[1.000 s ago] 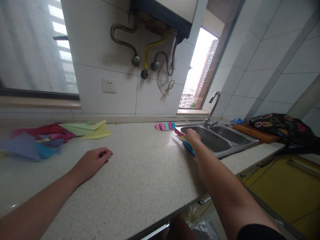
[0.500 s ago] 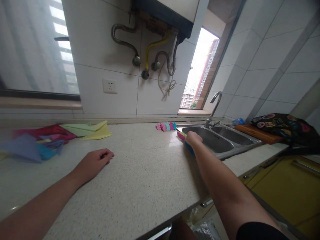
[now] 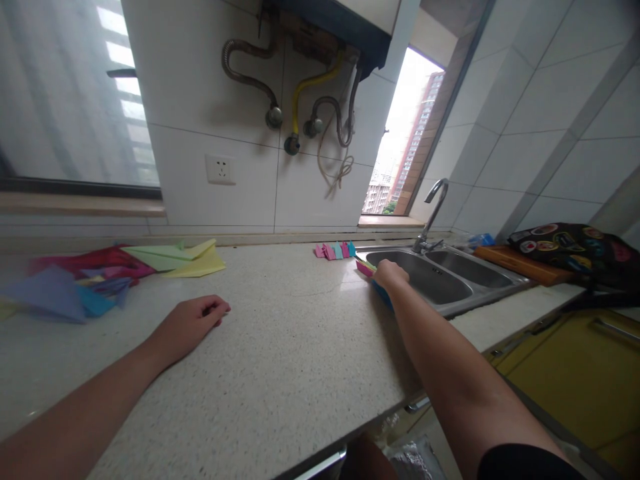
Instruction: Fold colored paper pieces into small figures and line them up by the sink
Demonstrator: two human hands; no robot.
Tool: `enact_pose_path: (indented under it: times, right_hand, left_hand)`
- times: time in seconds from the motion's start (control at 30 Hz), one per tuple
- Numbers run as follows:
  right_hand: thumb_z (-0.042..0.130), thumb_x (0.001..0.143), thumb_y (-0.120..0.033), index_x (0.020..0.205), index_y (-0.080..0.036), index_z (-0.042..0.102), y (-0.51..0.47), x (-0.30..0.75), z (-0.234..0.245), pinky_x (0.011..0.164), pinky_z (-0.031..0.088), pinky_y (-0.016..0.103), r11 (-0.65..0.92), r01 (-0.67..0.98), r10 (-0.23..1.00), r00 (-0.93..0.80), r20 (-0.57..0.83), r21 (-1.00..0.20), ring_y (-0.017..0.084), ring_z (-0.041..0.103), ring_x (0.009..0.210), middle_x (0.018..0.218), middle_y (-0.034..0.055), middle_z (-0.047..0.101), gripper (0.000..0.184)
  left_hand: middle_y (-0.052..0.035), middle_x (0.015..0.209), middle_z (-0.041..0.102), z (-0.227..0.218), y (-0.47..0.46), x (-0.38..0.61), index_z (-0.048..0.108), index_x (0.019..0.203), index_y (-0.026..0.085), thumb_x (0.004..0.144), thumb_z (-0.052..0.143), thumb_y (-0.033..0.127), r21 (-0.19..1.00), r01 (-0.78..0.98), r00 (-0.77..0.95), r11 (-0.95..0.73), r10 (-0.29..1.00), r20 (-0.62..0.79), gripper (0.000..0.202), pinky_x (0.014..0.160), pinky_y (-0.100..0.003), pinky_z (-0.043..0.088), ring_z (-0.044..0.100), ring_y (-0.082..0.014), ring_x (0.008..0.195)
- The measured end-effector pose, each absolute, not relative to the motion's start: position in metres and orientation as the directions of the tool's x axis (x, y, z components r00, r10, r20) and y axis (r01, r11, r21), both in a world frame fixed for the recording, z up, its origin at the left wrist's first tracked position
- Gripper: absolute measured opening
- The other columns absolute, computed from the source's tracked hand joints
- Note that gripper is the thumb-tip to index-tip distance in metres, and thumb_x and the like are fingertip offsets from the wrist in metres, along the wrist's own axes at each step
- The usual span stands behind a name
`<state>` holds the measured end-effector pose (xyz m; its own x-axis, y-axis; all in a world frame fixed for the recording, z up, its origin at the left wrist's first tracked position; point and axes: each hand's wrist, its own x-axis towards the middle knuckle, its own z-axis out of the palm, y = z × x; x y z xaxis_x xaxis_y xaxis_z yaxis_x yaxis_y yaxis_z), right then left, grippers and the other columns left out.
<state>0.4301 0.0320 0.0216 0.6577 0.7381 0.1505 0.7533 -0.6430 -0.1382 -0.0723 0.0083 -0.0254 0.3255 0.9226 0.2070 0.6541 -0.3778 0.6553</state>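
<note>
My left hand (image 3: pixel 201 319) rests on the speckled counter, fingers curled in and nothing showing in them. Beyond it, to the left, lies a loose heap of folded coloured paper: a yellow and pale green piece (image 3: pixel 197 260), a red piece (image 3: pixel 107 261), a lilac piece (image 3: pixel 47 291) and a blue piece (image 3: pixel 94 301). My right hand (image 3: pixel 391 273) reaches to the left rim of the sink and is closed at a row of folded paper pieces. A pink piece (image 3: pixel 365 268) and a blue piece (image 3: pixel 382 293) stick out beside it; its fingertips are hidden.
Small pink and teal folded papers (image 3: pixel 336 251) stand in a row near the wall. A double steel sink (image 3: pixel 480 293) with a tap (image 3: pixel 434 213) is at the right. Past it are a wooden board (image 3: pixel 523 265) and a patterned dark bag (image 3: pixel 570 243). Hoses hang above.
The view has shifted very slightly. Both hands and the papers stay practically where they were.
</note>
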Motion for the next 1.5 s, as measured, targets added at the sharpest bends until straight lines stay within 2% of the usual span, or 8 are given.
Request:
enact_pose_path:
  times: [0.43,0.63,0.8,0.93,1.07,1.27,1.37,1.5]
  right_hand:
    - [0.069,0.079,-0.043,0.107,-0.018,0.072,0.028,0.432,0.036,0.082,0.049,0.038,-0.615,0.773,0.745,0.635,0.207,-0.157,0.032,0.066,0.104,0.111,0.0199,0.069,0.038]
    - [0.049,0.091,-0.043,0.107,-0.02,0.071,0.024,0.415,0.054,0.083,0.045,0.036,-0.549,0.806,0.722,0.591,0.36,-0.221,0.03,0.065,0.103,0.107,0.0163,0.07,0.037]
    - [0.047,0.092,-0.038,0.102,-0.021,0.07,0.027,0.342,0.055,0.075,0.043,0.029,-0.147,0.926,0.781,0.324,0.534,-0.346,0.022,0.065,0.092,0.098,0.0084,0.073,0.03]
    - [0.05,0.091,-0.031,0.092,-0.019,0.07,0.03,0.253,0.052,0.07,0.043,0.027,0.227,0.91,0.873,-0.031,0.487,-0.348,0.018,0.064,0.082,0.088,0.0066,0.073,0.024]
    - [0.053,0.089,-0.026,0.092,-0.021,0.07,0.026,0.175,0.04,0.071,0.042,0.026,0.509,0.812,0.827,-0.37,0.423,-0.286,0.016,0.063,0.079,0.089,0.0041,0.073,0.018]
    - [0.054,0.089,-0.032,0.103,-0.018,0.067,0.017,0.123,-0.007,0.082,0.042,0.033,0.659,0.748,0.713,-0.589,0.379,-0.076,0.023,0.059,0.096,0.101,0.009,0.068,0.024]
    - [0.055,0.089,-0.034,0.116,-0.018,0.063,0.017,0.126,-0.021,0.089,0.04,0.036,0.672,0.732,0.709,-0.596,0.377,-0.108,0.024,0.054,0.105,0.113,0.0114,0.063,0.032]
    - [0.052,0.092,-0.032,0.116,-0.02,0.063,0.022,0.137,-0.024,0.093,0.036,0.039,0.708,0.689,0.697,-0.647,0.308,-0.155,0.025,0.052,0.11,0.119,0.0108,0.061,0.029]
  left_hand:
    - [-0.0016,0.071,0.07,-0.027,0.009,-0.072,0.07,0.086,0.022,0.086,0.048,0.053,0.659,0.645,0.325,-0.387,0.919,0.222,0.038,0.067,-0.03,0.041,0.064,-0.0223,0.069]
    - [-0.0016,0.071,0.07,-0.026,0.009,-0.072,0.07,0.085,0.022,0.087,0.048,0.052,0.665,0.634,0.328,-0.394,0.916,0.23,0.037,0.068,-0.029,0.041,0.063,-0.0219,0.07]
    - [-0.0012,0.07,0.068,-0.027,0.009,-0.072,0.069,0.086,0.022,0.087,0.05,0.051,0.682,0.623,0.328,-0.383,0.92,0.216,0.034,0.067,-0.029,0.04,0.063,-0.0222,0.071]
    - [-0.0017,0.071,0.069,-0.026,0.007,-0.072,0.07,0.084,0.021,0.085,0.051,0.049,0.717,0.588,0.319,-0.375,0.922,0.22,0.034,0.068,-0.029,0.041,0.064,-0.0229,0.072]
    - [-0.002,0.071,0.069,-0.026,0.007,-0.072,0.07,0.085,0.02,0.085,0.052,0.049,0.721,0.582,0.313,-0.376,0.922,0.229,0.034,0.068,-0.03,0.041,0.064,-0.0229,0.072]
    - [-0.0006,0.071,0.068,-0.024,0.006,-0.07,0.069,0.083,0.021,0.088,0.047,0.047,0.67,0.609,0.337,-0.425,0.903,0.266,0.034,0.068,-0.03,0.041,0.061,-0.0206,0.071]
    - [-0.001,0.074,0.069,-0.022,0.005,-0.069,0.069,0.081,0.021,0.089,0.047,0.044,0.629,0.625,0.352,-0.462,0.886,0.302,0.033,0.068,-0.029,0.041,0.061,-0.0196,0.073]
    - [-0.0013,0.078,0.07,-0.022,0.004,-0.068,0.071,0.082,0.021,0.089,0.05,0.039,0.576,0.657,0.35,-0.487,0.873,0.34,0.028,0.068,-0.028,0.041,0.06,-0.0183,0.074]
